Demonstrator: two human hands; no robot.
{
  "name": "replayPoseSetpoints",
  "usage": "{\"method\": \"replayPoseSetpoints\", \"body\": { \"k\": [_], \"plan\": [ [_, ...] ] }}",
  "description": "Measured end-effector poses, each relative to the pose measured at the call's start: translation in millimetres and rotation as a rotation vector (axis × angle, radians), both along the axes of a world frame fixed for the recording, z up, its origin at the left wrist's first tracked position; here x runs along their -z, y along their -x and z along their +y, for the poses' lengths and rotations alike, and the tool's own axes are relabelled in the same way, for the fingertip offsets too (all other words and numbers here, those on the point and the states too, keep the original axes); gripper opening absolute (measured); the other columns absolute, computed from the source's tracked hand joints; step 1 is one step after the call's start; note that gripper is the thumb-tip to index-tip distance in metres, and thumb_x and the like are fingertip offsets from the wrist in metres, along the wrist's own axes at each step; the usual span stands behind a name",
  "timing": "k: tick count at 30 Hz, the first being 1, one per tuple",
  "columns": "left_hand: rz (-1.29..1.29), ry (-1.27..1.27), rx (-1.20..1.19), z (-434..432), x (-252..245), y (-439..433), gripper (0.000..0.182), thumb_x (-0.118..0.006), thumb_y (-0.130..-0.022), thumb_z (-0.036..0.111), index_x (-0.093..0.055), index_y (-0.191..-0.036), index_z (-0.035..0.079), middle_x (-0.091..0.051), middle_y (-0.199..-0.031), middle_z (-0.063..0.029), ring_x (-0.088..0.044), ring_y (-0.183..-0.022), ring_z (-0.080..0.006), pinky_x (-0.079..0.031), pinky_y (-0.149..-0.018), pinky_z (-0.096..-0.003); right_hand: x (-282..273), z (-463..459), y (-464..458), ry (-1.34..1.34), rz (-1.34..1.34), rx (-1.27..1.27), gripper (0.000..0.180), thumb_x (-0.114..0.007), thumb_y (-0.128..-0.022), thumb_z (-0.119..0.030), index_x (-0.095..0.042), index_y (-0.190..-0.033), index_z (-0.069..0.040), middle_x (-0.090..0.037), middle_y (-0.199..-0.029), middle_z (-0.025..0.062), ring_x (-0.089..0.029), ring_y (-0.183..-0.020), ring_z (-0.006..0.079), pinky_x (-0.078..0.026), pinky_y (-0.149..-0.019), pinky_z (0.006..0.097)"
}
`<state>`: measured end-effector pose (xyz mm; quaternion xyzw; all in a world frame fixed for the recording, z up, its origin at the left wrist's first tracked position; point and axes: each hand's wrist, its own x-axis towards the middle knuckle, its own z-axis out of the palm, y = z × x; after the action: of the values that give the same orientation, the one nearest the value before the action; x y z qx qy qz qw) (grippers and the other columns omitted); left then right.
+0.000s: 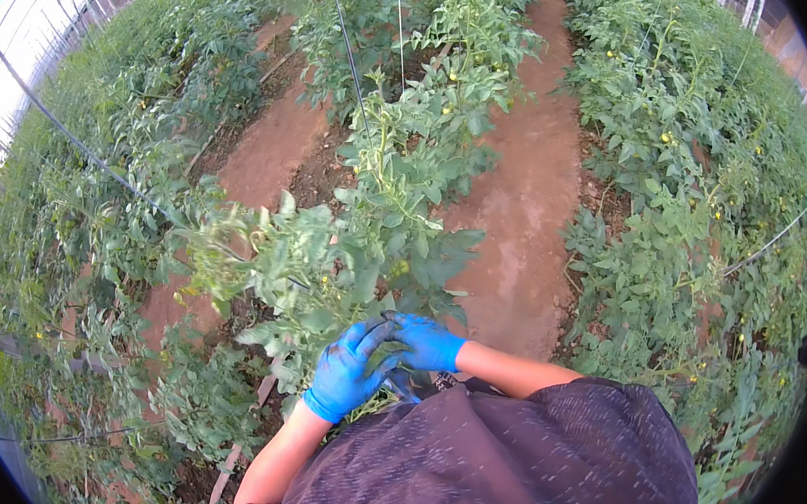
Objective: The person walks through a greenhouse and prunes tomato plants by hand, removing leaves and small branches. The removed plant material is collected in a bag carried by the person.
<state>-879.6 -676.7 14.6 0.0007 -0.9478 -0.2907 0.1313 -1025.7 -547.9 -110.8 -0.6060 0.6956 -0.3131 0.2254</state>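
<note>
A leafy tomato plant [379,199] stands right before me, with a green tomato [399,269] among its lower leaves. My left hand [344,374], in a blue glove stained dark at the fingers, reaches into the foliage at the plant's near side. Its fingertips meet those of my right hand [431,343], gloved the same way, close in front of my body. Whether anything is pinched between the fingers is hidden. Below them, a piece of blue plastic [402,383] and some cut-looking green stems [373,403] show beside my dark patterned top [484,471].
Bare soil paths run on the right [524,212] and left [267,155] of this row. More tomato rows [673,176] line both sides. A support string [400,26] and a dark line [348,35] come down to the plant. A wooden strip [226,472] lies at lower left.
</note>
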Motion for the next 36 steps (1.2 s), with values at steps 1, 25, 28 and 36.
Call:
{"method": "replayPoseSetpoints", "body": {
  "k": [1, 25, 28, 36],
  "plan": [
    [-0.076, -0.076, 0.003, 7.8, 6.6, 15.6, 0.053, -0.065, -0.084, 0.019, -0.045, -0.132, 0.012, -0.053, -0.118, -0.0179, -0.059, -0.096, -0.0335, -0.049, -0.083, -0.0408, -3.0, -3.1, 8.6, 0.065, -0.048, -0.014, 0.044, -0.061, -0.080, -0.028, -0.060, -0.118, -0.006, -0.039, -0.141, 0.0206, -0.044, -0.123, 0.0381, -0.036, -0.103, 0.0437],
    [-1.163, 0.039, -1.018, 8.9, 58.6, 9.3, 0.056, -0.060, -0.082, 0.050, -0.063, -0.107, 0.000, -0.064, -0.102, -0.0238, -0.061, -0.097, -0.0399, -0.049, -0.084, -0.0446, 32.5, 101.1, 234.9, -0.164, -0.383, -0.028, 0.028, -0.061, -0.084, -0.024, -0.064, -0.103, -0.004, -0.063, -0.105, 0.0169, -0.061, -0.099, 0.0330, -0.048, -0.085, 0.0380],
    [-1.138, 0.009, -0.832, 22.4, 25.2, 39.2, 0.052, -0.059, -0.085, 0.045, -0.061, -0.114, 0.002, -0.065, -0.103, -0.0214, -0.061, -0.097, -0.0391, -0.050, -0.083, -0.0429, 17.1, 75.2, 247.3, -0.140, -0.338, -0.011, 0.027, -0.061, -0.086, -0.023, -0.064, -0.104, -0.004, -0.063, -0.105, 0.0167, -0.061, -0.098, 0.0328, -0.048, -0.085, 0.0376],
    [-0.279, -0.349, -0.677, -29.9, 24.7, 160.8, 0.032, -0.061, -0.089, 0.021, -0.061, -0.114, 0.001, -0.066, -0.104, -0.0195, -0.065, -0.094, -0.0294, -0.051, -0.080, -0.0362, -33.0, -4.6, 283.5, -0.026, -0.420, 0.037, 0.024, -0.061, -0.087, -0.018, -0.064, -0.103, -0.001, -0.064, -0.102, 0.0154, -0.062, -0.095, 0.0298, -0.048, -0.085, 0.0356]
  ]
}}
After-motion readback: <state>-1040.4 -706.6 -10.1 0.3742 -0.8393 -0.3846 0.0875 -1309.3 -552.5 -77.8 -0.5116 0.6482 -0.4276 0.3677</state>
